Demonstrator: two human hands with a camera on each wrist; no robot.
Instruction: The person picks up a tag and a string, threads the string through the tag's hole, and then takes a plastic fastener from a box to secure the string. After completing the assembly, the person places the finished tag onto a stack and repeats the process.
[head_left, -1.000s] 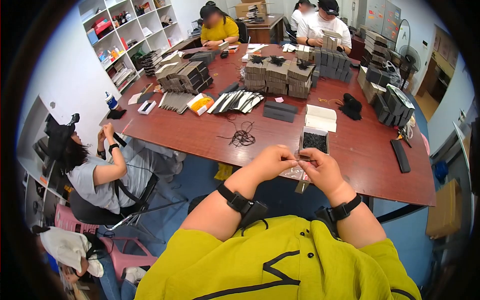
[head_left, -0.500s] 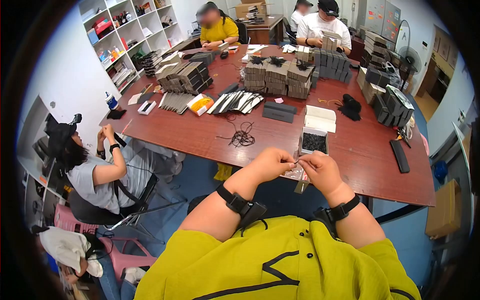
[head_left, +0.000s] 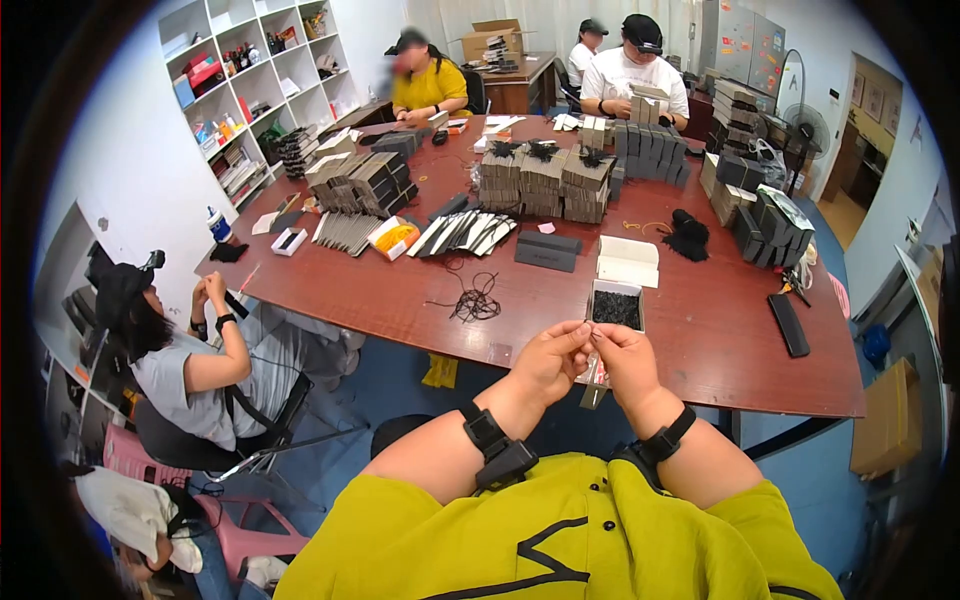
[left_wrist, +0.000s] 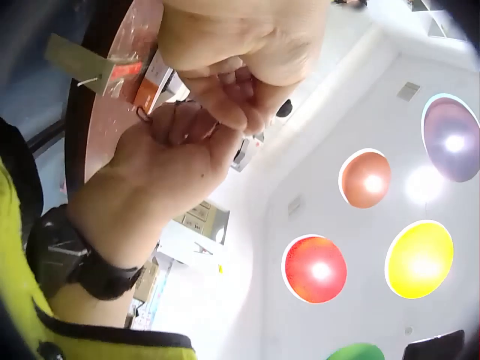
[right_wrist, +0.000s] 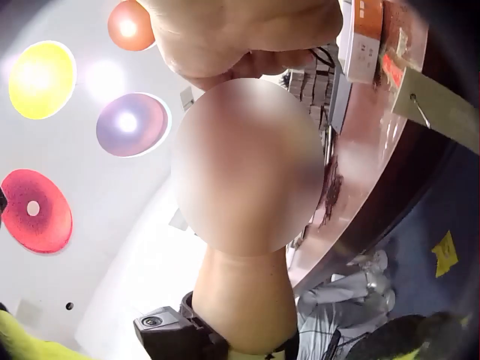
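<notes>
Over the table's front edge, the fingertips of my left hand (head_left: 553, 362) and right hand (head_left: 626, 360) meet, thumbs pressed to fingers. Both pinch a thin black cord, mostly hidden by the fingers. A small loop of the cord (left_wrist: 143, 114) sticks out beside the right hand in the left wrist view, and that loop (right_wrist: 324, 54) shows beneath the right palm in the right wrist view. Just beyond the hands stands an open white box (head_left: 641, 318) filled with small black pieces. A grey card piece (head_left: 595, 396) juts over the table edge below the hands.
The red-brown table (head_left: 400, 290) carries a black cord tangle (head_left: 470, 300), a dark grey case (head_left: 548, 251), stacked grey boxes (head_left: 540, 185), white-and-black strips (head_left: 462, 233) and a long black case (head_left: 788, 325). A person (head_left: 215, 365) sits at left; others sit across the table.
The fingertips have drawn together; half a second ago a short stretch of dark cord showed between them. The head view has tilted up slightly.
</notes>
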